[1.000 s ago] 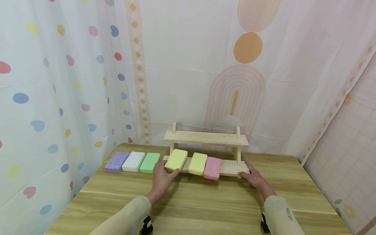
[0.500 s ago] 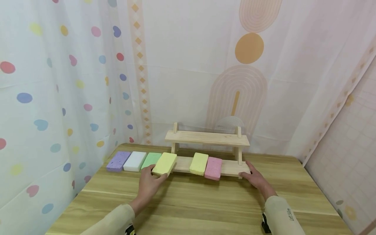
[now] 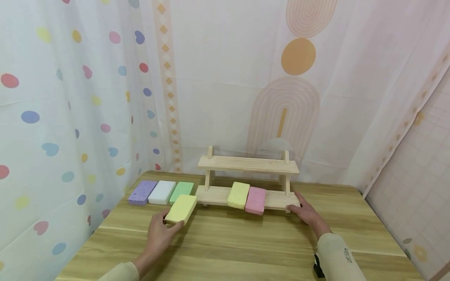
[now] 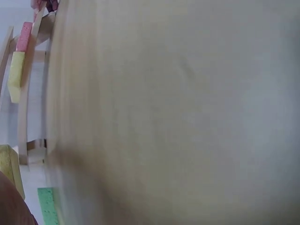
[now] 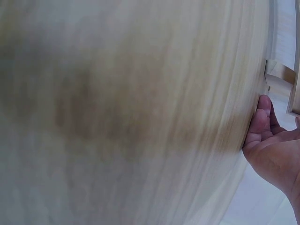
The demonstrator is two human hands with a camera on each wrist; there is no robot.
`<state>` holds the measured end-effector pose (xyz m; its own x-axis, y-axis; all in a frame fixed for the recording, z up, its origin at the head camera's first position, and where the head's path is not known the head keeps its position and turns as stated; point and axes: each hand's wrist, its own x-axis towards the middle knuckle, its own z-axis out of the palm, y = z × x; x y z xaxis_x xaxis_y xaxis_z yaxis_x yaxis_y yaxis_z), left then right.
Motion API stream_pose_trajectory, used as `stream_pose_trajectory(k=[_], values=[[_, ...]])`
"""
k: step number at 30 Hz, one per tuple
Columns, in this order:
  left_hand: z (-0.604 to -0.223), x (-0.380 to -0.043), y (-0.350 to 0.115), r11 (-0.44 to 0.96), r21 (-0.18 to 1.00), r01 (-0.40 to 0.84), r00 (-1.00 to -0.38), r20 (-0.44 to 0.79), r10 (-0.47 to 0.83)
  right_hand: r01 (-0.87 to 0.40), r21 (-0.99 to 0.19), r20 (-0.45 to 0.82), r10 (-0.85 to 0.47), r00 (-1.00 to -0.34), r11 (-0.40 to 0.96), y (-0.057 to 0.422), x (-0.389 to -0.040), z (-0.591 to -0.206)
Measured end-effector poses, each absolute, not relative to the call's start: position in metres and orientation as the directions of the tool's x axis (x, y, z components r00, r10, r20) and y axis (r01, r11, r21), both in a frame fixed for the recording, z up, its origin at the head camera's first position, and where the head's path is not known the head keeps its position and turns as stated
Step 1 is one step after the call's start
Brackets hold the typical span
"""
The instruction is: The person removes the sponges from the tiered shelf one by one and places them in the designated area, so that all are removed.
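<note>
My left hand (image 3: pixel 157 236) grips a yellow sponge (image 3: pixel 183 208) between thumb and fingers, held over the table left of the wooden rack (image 3: pixel 246 164). Part of that sponge shows at the lower left of the left wrist view, beside the fingers. At the right end of the rack's lower shelf, my right hand (image 3: pixel 309 215) holds the board, thumb over its front corner. The right wrist view shows fingers (image 5: pixel 260 123) curled low beside the rack's foot. Another yellow sponge (image 3: pixel 238 195) and a pink sponge (image 3: pixel 256 200) lie side by side on the lower shelf, overhanging its front edge.
Left of the rack, a purple sponge (image 3: pixel 142 192), a white sponge (image 3: pixel 162 192) and a green sponge (image 3: pixel 182 190) lie in a row on the wood-grain table (image 3: pixel 246 246). A patterned curtain (image 3: pixel 225 97) hangs behind the table and along its left side.
The left hand has carried the yellow sponge from the left end of the lower shelf leftward and toward me, past the green sponge. The right hand stays at the rack's right end.
</note>
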<state>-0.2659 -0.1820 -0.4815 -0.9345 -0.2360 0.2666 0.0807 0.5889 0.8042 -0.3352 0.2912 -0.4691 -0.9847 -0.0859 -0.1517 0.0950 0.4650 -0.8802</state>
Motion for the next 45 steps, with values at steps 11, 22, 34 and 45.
stream_pose_trajectory(k=[11,22,34,45], values=[[-0.490,-0.257,-0.195,0.594,0.802,0.065,-0.934,0.258,-0.246,0.083,-0.879,-0.144,-0.094,-0.985,0.470,0.291,-0.334,-0.470],[-0.499,-0.256,-0.204,0.631,0.775,0.029,-0.936,0.242,-0.255,0.075,-0.883,-0.134,-0.095,-0.986,0.464,0.291,-0.336,-0.470],[-0.501,-0.260,-0.209,0.660,0.751,-0.015,-0.947,0.201,-0.250,0.075,-0.892,-0.129,-0.091,-0.987,0.447,0.293,-0.336,-0.473],[-0.497,-0.257,-0.208,0.643,0.765,-0.034,-0.950,0.174,-0.257,0.064,-0.895,-0.120,-0.100,-0.988,0.441,0.294,-0.337,-0.474]])
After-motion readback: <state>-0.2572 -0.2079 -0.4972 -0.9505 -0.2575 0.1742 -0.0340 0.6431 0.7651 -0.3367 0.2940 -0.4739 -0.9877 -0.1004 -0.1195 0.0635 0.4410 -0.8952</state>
